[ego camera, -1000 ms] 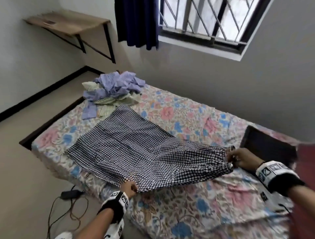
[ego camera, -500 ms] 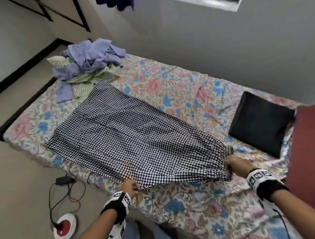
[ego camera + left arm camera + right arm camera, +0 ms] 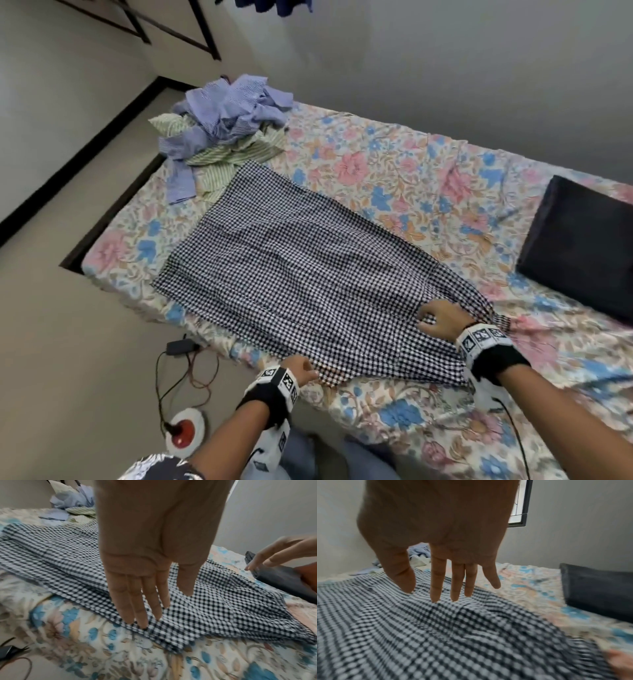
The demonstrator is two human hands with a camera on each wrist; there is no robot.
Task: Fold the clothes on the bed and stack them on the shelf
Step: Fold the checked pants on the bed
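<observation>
Head view: black-and-white checked cotton garment [image 3: 308, 291] lies spread flat on floral-sheeted bed [image 3: 394, 178]. Left hand [image 3: 301, 368] and right hand [image 3: 442, 317] rest on it, fingers straight, gripping nothing. Smoothing step; first fold seems next.

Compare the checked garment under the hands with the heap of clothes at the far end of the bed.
The checked garment is spread flat; the heap of clothes is crumpled and bunched. The checked garment has small dark-and-white checks; the heap shows blue stripes and green stripes. The left hand and the right hand lie with straight fingers on the checked garment; no hand touches the heap. Both lie unfolded on the floral bed.
</observation>
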